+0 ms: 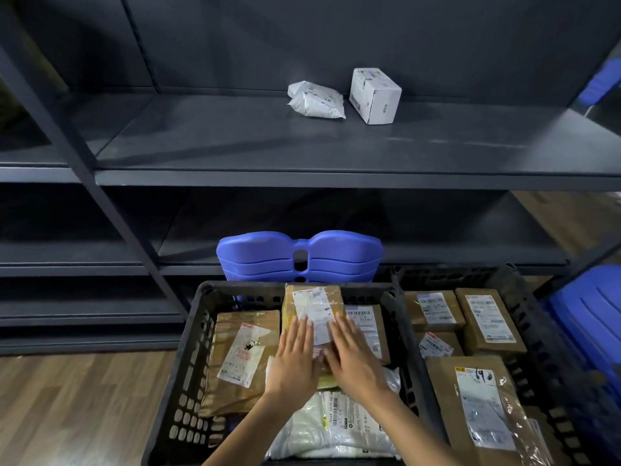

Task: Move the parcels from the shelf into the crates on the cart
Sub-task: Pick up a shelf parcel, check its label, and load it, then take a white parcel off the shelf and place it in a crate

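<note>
Head view: flat hands press taped cardboard parcel (glossy label) — black latticed crate.

The dark grey shelf carries two things on its upper board, both near the back wall: a small white bag lying flat and, just beside it on the right, a white box. In front of the shelf two black crates stand side by side. The left crate holds brown parcels with labels and a large white bag at its near end. The right crate holds more labelled cardboard parcels, packed close together. Wood-patterned floor shows at the left.
</note>
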A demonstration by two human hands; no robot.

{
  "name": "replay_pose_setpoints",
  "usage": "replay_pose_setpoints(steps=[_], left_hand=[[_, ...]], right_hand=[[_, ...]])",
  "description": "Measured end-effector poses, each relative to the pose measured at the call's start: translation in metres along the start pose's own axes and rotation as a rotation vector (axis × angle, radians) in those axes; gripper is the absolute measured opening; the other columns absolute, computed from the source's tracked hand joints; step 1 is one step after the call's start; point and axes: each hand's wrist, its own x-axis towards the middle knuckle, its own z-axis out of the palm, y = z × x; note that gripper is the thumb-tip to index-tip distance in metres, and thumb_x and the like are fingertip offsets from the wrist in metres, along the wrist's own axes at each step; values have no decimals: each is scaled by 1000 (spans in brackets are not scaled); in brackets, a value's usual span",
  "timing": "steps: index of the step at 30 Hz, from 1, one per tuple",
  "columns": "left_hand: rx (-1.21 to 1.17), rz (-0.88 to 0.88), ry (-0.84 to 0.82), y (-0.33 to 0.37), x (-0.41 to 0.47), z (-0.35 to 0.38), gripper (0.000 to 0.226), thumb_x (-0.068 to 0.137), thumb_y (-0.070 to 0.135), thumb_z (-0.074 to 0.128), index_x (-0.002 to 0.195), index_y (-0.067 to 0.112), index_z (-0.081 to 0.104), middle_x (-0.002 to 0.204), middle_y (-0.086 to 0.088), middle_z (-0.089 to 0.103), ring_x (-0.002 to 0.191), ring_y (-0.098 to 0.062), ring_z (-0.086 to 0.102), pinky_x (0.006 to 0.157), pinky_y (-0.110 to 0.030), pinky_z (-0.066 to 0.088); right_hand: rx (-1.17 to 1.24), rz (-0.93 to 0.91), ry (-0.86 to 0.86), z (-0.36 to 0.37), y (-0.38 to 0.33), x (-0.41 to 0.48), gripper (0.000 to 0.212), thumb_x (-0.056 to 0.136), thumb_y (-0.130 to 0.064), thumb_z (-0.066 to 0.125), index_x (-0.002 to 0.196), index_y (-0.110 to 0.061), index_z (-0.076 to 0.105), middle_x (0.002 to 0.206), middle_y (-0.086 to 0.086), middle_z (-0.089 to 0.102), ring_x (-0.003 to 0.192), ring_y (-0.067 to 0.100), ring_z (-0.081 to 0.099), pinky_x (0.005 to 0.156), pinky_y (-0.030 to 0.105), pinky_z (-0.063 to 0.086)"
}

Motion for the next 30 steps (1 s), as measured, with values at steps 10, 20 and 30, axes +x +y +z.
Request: replay_pose_setpoints(steps=[10,20,30], left_hand=[[148,21,-115,0,-2,13,62,104,40,10,151,8,-13,160,-8,-19,146,-23,-22,115,-35,-17],[-8,-18,59,-12,-15,-80,40,100,41,29,125,23,54,128,6,58,122,-14,51,91,-29,49],[-60,25,344,-10,48,-213,47,100,35,40,144,16,42,147,0,46,140,-20,36,100,-34,43]], right_hand=[[-137,-71,-91,6,-1,-1,57,104,-41,14,154,-18,-1,160,-5,-13,143,14,-24,113,26,-17],[-10,24,20,-74,-33,-3,47,101,-40,35,146,-24,33,147,-2,44,130,18,46,106,33,41],[-52,-79,386,-200,-37,58,50,99,-34,43,146,-19,39,149,-3,42,137,13,39,104,27,38]])
